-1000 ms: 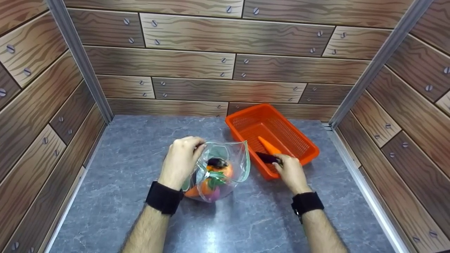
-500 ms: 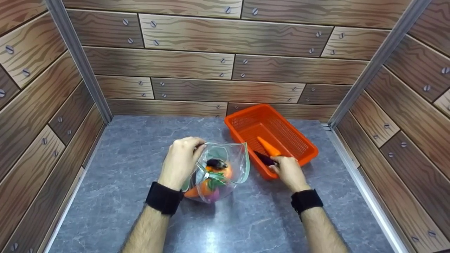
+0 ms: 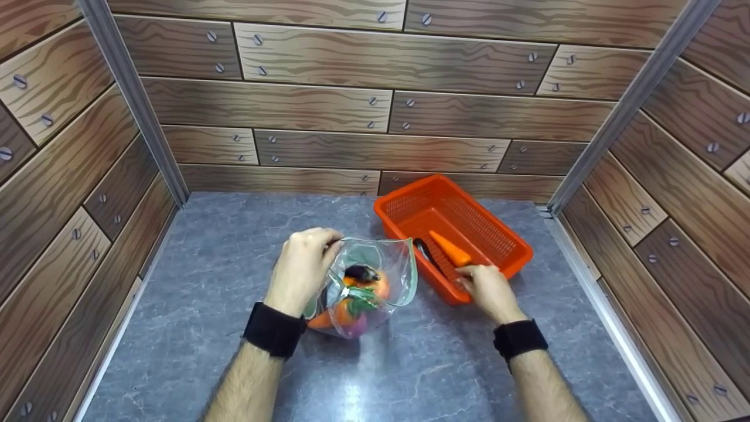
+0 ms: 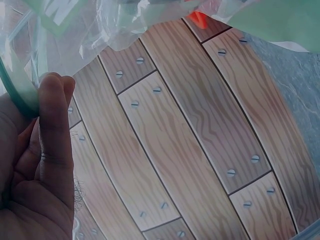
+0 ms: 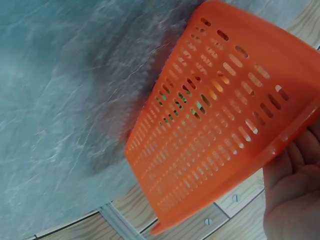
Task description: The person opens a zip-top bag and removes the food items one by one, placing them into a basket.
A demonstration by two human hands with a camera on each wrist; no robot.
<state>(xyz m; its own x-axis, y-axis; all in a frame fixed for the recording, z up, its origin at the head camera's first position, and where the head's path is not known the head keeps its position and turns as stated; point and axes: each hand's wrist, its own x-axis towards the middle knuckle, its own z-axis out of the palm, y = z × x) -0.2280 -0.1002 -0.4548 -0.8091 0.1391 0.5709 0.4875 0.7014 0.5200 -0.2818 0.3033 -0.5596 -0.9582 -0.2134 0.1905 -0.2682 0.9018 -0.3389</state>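
My left hand (image 3: 304, 264) pinches the rim of a clear zip bag (image 3: 404, 281), holding its mouth wide. The bag's green-edged rim is between thumb and fingers (image 4: 54, 107) in the left wrist view. Inside lie a dark eggplant (image 3: 361, 272), an orange carrot (image 3: 334, 316) and other orange, green and purple produce. My right hand (image 3: 491, 288) reaches over the near end of an orange basket (image 3: 498, 220), fingertips at the thick end of a carrot (image 3: 450, 247). Basket wall hides those fingers in the right wrist view; I cannot tell whether they grip. An eggplant (image 3: 426, 253) lies along the basket's left wall.
A grey marbled table (image 3: 234, 234) carries the bag and the basket, which stand side by side. Wood-patterned panels (image 3: 328, 105) enclose it at the back and both sides, joined by metal posts (image 3: 633, 105).
My right hand has let go of the eggplant, which now lies lower in the basket, and has shifted slightly right and nearer to me. The left hand and bag stay put.
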